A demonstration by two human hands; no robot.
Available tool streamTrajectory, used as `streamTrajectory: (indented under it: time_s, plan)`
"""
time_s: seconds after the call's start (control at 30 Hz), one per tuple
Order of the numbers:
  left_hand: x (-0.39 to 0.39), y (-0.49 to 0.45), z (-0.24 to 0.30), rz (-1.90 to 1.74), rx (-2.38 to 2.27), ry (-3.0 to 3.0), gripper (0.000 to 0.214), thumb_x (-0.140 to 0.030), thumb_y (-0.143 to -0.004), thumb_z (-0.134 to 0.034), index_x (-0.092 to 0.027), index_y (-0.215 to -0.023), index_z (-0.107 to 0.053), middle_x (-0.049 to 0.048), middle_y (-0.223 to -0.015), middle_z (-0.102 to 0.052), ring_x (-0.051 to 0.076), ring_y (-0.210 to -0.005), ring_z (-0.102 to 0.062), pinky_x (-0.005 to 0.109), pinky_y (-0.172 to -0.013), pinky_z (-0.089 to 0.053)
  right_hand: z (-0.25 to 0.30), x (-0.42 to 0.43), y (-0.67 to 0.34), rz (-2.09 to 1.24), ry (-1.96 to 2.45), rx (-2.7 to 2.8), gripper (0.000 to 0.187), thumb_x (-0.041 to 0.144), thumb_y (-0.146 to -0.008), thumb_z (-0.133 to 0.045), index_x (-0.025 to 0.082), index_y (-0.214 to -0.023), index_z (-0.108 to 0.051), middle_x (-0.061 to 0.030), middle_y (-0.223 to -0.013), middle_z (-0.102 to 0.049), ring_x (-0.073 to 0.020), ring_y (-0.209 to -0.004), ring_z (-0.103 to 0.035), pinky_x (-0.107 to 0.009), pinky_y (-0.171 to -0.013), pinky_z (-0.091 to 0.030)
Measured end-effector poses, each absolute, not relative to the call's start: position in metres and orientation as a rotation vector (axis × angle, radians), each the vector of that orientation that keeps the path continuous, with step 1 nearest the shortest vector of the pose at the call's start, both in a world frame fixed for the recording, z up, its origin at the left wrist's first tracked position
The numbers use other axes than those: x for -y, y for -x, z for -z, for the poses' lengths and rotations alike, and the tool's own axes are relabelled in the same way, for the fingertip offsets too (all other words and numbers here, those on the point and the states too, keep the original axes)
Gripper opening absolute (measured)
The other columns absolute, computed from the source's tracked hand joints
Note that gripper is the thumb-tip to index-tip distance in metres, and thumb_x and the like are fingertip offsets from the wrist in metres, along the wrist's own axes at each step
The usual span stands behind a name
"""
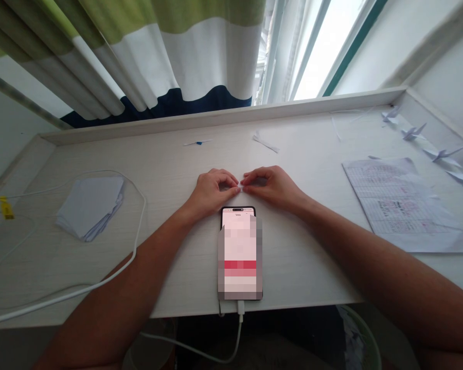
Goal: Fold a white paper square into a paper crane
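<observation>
My left hand and my right hand meet above the desk, just beyond the top of a phone. Thumb and fingers of each hand are pinched together, tips almost touching. Between them shows a small bit of white paper, mostly covered by the fingertips. Its shape is too small to make out. The phone lies face up between my forearms, its screen lit pink and partly blurred, with a white charging plug in its near end.
A stack of white paper squares lies left, beside a looping white cable. Printed sheets lie right, with several folded paper cranes along the side. Behind are a paper strip and a thin white stick with a blue piece.
</observation>
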State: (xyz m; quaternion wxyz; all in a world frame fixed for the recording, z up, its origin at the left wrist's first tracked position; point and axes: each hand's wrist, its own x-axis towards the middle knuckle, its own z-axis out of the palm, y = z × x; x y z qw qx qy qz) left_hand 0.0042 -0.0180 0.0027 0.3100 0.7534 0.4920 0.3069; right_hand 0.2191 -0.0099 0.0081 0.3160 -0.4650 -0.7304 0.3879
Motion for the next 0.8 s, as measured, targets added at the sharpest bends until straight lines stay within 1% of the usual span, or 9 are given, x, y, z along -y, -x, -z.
streamTrajectory:
  time_s: [0.17, 0.3, 0.43, 0.57, 0.7, 0.8]
  plan:
    - [0.0174, -0.0057, -0.0008, -0.824, -1.335, -1.971, 0.012, -0.03, -0.082, -0.076, -0.023, -0.072, -0.073, 0.003, -0.099, -0.08, 0.023, -0.099, -0.07, 0.039, -0.092, -0.054, -0.0063, 0.009, -0.2169, -1.042, 1.234, 1.895, 0.011, 0.014, -0.081, -0.076, 0.019, -0.086, -0.083, -0.0054, -0.094, -0.084, -0.025, -0.097, -0.08, -0.037, -0.094, -0.061]
    - [0.0167, -0.0064, -0.0021, -0.802, -1.362, -1.96, 0.011, -0.029, -0.082, -0.075, -0.024, -0.072, -0.074, 0.0023, -0.097, -0.081, 0.023, -0.098, -0.07, 0.04, -0.093, -0.053, -0.0075, 0.0073, -0.218, -1.089, 1.237, 1.872, 0.011, 0.013, -0.079, -0.076, 0.019, -0.085, -0.083, -0.0058, -0.094, -0.084, -0.0254, -0.097, -0.079, -0.038, -0.095, -0.06]
    - [0.016, -0.0057, -0.0038, -0.785, -1.37, -1.953, 0.009, -0.028, -0.082, -0.076, -0.024, -0.073, -0.075, 0.0021, -0.097, -0.081, 0.023, -0.098, -0.07, 0.041, -0.095, -0.053, -0.0099, 0.0045, -0.2218, -1.198, 1.223, 1.816, 0.011, 0.016, -0.082, -0.073, 0.019, -0.087, -0.082, -0.0063, -0.096, -0.084, -0.0245, -0.097, -0.079, -0.037, -0.093, -0.061]
    - [0.0161, -0.0053, -0.0039, -0.785, -1.367, -1.963, 0.01, -0.03, -0.082, -0.076, -0.024, -0.074, -0.074, 0.0022, -0.097, -0.081, 0.024, -0.098, -0.07, 0.042, -0.096, -0.054, -0.011, 0.0031, -0.2236, -1.207, 1.213, 1.825, 0.013, 0.018, -0.083, -0.072, 0.019, -0.09, -0.082, -0.0055, -0.097, -0.084, -0.0236, -0.094, -0.079, -0.037, -0.092, -0.061]
    - [0.0169, -0.0058, -0.0033, -0.797, -1.366, -1.97, 0.011, -0.031, -0.082, -0.075, -0.024, -0.074, -0.074, 0.0024, -0.098, -0.081, 0.023, -0.098, -0.071, 0.041, -0.096, -0.055, -0.0131, 0.0035, -0.224, -1.22, 1.201, 1.858, 0.014, 0.015, -0.08, -0.073, 0.019, -0.089, -0.082, -0.0043, -0.096, -0.084, -0.0227, -0.092, -0.079, -0.035, -0.091, -0.061]
    - [0.0175, -0.0061, -0.0031, -0.804, -1.371, -1.974, 0.01, -0.03, -0.082, -0.076, -0.024, -0.074, -0.074, 0.0021, -0.097, -0.081, 0.023, -0.098, -0.07, 0.041, -0.095, -0.055, -0.0149, 0.0039, -0.2245, -1.188, 1.205, 1.895, 0.017, 0.011, -0.078, -0.072, 0.02, -0.089, -0.082, -0.0038, -0.097, -0.084, -0.0228, -0.095, -0.078, -0.035, -0.092, -0.061]
